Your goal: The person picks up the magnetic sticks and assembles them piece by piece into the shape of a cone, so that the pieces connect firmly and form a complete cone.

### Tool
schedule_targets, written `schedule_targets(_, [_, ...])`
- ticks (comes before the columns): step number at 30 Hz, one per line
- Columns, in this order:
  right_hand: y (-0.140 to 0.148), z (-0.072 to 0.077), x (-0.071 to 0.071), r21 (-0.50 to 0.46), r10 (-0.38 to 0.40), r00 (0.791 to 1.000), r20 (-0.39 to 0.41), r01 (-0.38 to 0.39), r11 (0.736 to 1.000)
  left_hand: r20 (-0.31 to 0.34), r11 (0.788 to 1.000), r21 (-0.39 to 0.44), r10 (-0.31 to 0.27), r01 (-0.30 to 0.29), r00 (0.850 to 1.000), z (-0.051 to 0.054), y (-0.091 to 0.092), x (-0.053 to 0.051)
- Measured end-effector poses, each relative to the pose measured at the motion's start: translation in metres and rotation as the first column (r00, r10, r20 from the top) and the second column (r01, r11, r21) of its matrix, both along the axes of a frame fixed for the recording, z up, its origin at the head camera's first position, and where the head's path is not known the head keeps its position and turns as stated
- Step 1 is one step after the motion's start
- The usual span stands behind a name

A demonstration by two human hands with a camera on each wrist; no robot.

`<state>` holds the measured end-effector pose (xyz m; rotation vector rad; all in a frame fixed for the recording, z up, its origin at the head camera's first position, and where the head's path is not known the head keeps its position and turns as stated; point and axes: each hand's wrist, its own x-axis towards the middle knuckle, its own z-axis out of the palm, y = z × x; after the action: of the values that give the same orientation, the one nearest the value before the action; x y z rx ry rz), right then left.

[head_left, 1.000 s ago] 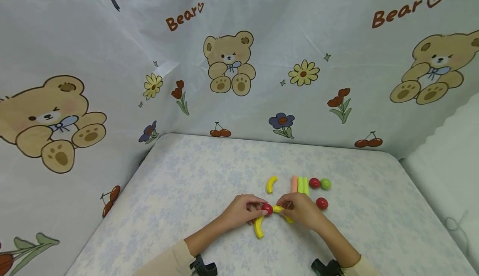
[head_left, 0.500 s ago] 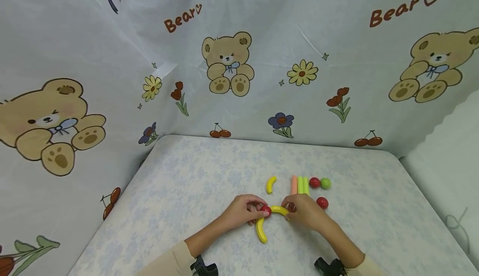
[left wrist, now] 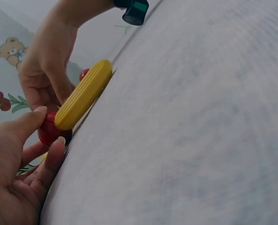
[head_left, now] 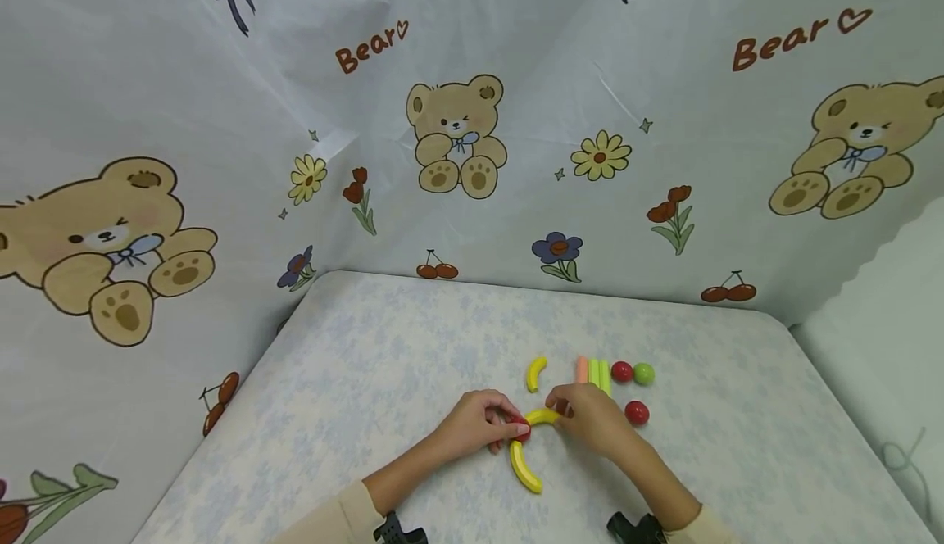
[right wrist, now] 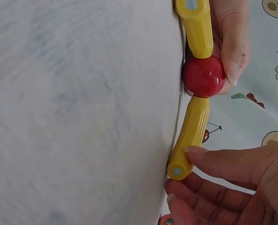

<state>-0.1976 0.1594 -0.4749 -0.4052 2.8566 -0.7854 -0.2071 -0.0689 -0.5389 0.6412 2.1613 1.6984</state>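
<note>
My left hand (head_left: 475,423) grips a shiny red ball (right wrist: 203,76) between thumb and fingers, just above or on the table. Two curved yellow rods touch this ball at their ends. One yellow rod (right wrist: 191,129) runs from the ball to my right hand (head_left: 590,419), whose thumb and fingers pinch its far end. A silver disc shows in that end. The other yellow rod (head_left: 524,469) extends from the ball toward the near side, its far end free of both hands. In the head view, the left fingers cover most of the ball.
A loose curved yellow rod (head_left: 536,374) lies behind the hands. Beyond the right hand are an orange rod (head_left: 582,369) and light green rods (head_left: 599,376), then a red ball (head_left: 623,372), a green ball (head_left: 644,374) and another red ball (head_left: 637,413). A bear-print curtain (head_left: 516,224) hangs behind the table.
The near yellow rod's free end has swung to the right. The rod in my right hand has turned around the ball, and the gripped red ball has shifted slightly toward the near side.
</note>
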Motion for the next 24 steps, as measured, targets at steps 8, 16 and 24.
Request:
schedule_targets(8, [-0.001, -0.005, -0.003, -0.033, -0.005, 1.0, -0.007, 0.005, 0.999, 0.009, 1.0, 0.01, 0.013, -0.013, 1.0, -0.001, 0.0, 0.0])
schedule_targets(16, [-0.001, -0.004, -0.004, -0.048, 0.034, 0.998, -0.05, -0.036, 0.998, 0.003, 1.0, -0.001, 0.019, -0.019, 1.0, -0.003, 0.001, -0.001])
schedule_targets(24, [0.008, 0.008, 0.0, -0.043, 0.012, 0.995, -0.1, -0.016, 0.999, -0.02, 1.0, -0.012, 0.015, -0.015, 1.0, -0.003, 0.0, -0.001])
